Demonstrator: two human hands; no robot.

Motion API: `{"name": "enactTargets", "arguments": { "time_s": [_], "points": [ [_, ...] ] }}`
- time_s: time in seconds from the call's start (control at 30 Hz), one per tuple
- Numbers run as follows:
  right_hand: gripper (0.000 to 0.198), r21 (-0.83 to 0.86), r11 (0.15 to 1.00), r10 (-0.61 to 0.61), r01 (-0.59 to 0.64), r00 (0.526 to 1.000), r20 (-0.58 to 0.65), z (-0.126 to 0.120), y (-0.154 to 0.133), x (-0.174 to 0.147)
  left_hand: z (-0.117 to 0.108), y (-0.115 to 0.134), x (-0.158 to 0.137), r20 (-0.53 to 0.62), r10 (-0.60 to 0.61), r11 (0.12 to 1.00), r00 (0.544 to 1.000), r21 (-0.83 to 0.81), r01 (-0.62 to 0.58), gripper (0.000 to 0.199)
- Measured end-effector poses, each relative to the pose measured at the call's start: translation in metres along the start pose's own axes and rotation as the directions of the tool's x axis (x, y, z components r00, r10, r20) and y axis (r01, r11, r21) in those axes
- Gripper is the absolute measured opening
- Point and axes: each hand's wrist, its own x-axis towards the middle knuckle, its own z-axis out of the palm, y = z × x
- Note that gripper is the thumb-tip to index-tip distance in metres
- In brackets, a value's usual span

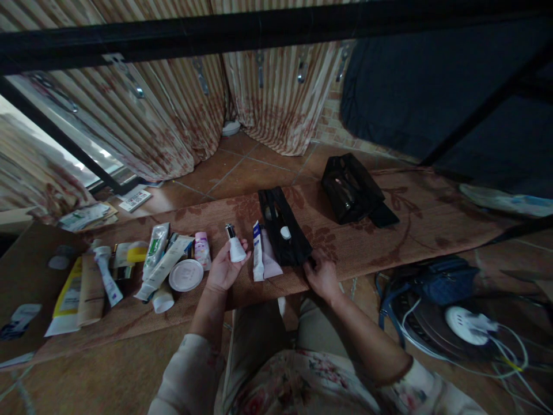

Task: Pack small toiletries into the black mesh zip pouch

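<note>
My left hand (pixel 222 271) is closed around a small white bottle with a dark, shiny cap (pixel 236 249), held upright above the cloth. At the near corner of a black zip pouch (pixel 290 230), my right hand (pixel 323 275) has its fingers bent against the fabric, gripping the edge. A round white item (pixel 286 233) shows in the pouch's open or see-through top; I cannot tell which. Just left of the pouch lie a blue-and-white tube (pixel 258 253) and a pale lilac tube (pixel 270 256).
On the brown patterned cloth (pixel 358 245), several tubes and a round white-lidded tub (pixel 186 275) lie to the left, near a cardboard box (pixel 37 253). A second black bag (pixel 352 187) stands at right. Below it are a blue bag (pixel 447 279) and a white power strip (pixel 466 325) with cables.
</note>
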Motion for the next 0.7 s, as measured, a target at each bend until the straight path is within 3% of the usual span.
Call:
{"name": "enactTargets", "arguments": {
  "time_s": [0.7],
  "points": [
    [0.017,0.029,1.000,0.005,-0.006,1.000,0.028,0.0006,0.0005,-0.0005,-0.0016,-0.0005,-0.0005,0.010,0.005,1.000,1.000,-0.004,-0.005,0.023]
  ]
}}
